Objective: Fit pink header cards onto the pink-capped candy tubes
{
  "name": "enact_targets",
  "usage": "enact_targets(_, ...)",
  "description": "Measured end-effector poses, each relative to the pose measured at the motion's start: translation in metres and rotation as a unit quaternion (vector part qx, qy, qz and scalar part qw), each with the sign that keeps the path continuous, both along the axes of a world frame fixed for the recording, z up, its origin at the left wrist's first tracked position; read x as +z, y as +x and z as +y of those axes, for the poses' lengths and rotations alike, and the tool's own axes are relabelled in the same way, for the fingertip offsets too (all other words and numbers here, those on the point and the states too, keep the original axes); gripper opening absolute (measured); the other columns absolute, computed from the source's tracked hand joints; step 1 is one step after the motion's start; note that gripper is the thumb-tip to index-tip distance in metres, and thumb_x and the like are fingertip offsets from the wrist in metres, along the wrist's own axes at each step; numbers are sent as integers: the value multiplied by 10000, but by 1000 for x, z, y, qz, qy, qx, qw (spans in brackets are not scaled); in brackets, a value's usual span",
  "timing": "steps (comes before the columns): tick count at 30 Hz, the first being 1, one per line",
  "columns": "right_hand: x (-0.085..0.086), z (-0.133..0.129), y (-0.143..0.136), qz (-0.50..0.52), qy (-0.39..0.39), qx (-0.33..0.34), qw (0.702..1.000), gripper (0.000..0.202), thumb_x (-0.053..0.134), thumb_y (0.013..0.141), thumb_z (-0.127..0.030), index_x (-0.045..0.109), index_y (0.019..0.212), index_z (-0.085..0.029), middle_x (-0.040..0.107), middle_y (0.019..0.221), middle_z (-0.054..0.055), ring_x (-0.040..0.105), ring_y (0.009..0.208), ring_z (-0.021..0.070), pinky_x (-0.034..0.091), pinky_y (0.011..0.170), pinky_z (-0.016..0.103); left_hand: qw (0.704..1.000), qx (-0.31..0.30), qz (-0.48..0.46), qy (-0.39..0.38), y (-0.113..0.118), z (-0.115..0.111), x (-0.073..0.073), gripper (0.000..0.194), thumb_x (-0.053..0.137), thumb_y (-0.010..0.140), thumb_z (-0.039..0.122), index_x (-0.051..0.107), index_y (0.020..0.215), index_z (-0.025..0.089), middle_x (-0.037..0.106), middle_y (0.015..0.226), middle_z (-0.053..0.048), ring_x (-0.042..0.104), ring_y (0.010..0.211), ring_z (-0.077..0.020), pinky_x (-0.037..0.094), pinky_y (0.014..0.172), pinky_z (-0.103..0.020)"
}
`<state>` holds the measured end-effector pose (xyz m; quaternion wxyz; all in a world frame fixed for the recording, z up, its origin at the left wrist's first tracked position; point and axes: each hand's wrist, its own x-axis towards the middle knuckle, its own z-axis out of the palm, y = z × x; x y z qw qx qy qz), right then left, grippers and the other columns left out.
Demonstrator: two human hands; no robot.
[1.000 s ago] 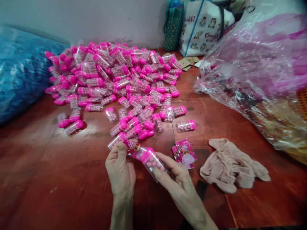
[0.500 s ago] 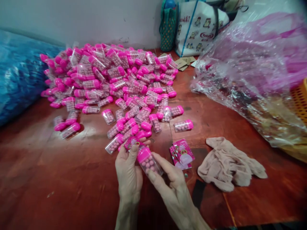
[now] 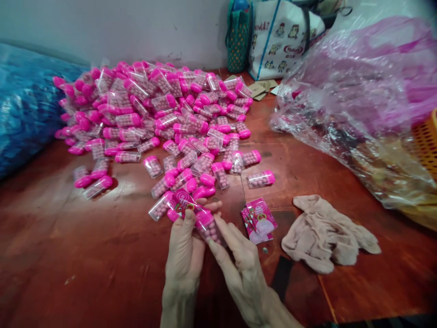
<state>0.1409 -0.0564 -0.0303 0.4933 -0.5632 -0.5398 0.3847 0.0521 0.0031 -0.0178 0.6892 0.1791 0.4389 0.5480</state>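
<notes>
My left hand [image 3: 186,253] is closed, its thumb pinching a pink printed label [image 3: 183,200]. My right hand [image 3: 241,259] grips a clear bottle [image 3: 209,229] between thumb and fingers. The bottle has a pink cap and pink candy balls inside, and its capped end is tilted up to the left, beside the label. Whether the label touches the bottle I cannot tell. Past my fingers lies a big heap of similar capped bottles [image 3: 136,102]. A few more pink printed labels [image 3: 260,217] are on the table, to the right of my right hand.
A crumpled beige cloth [image 3: 327,232] lies at right on the reddish table [image 3: 85,255]. A blue plastic bag [image 3: 30,105] bulges at left. Clear and pink plastic [image 3: 355,100] covers the right side by an orange basket [image 3: 425,146]. A white bag [image 3: 283,41] stands at the back.
The label has shifted slightly up and left and shows more of its face. The bottle has tilted a little in my right hand. Both hands keep their hold.
</notes>
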Motion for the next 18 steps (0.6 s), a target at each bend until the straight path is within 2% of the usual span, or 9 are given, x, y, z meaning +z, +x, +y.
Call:
enact_targets(6,3,-2,1,35,-6,-13,999,419,488,890,-155,473,1290,-276,603,1176,22,568,1072,168,464,902,243,999,-25,-24,-29,2,-1,0,344,565,784,463,658,899,152,727,837,-108,647,916,-255,519,782,-371)
enact_targets(10,-1,-4,0,39,13,-41,998,435,492,885,-140,454,1300,-265,598,1185,27,570,1075,167,471,901,245,999,-31,1,-43,4,-3,3,403,595,743,502,666,881,131,724,856,-128,661,861,-258,536,743,-355)
enact_targets(14,-5,-2,1,6,28,-52,998,427,508,871,-131,472,1286,-223,604,1182,50,566,1087,178,470,907,251,997,-56,29,-52,4,-3,3,323,687,699,379,685,865,102,724,851,-131,670,800,-247,546,710,-326)
enact_targets(18,-8,-1,3,-15,41,-45,998,450,492,874,-119,443,1312,-210,597,1191,62,565,1088,185,459,930,273,997,-66,31,-36,2,-1,0,217,663,733,284,701,856,110,725,845,-114,663,827,-239,537,742,-324)
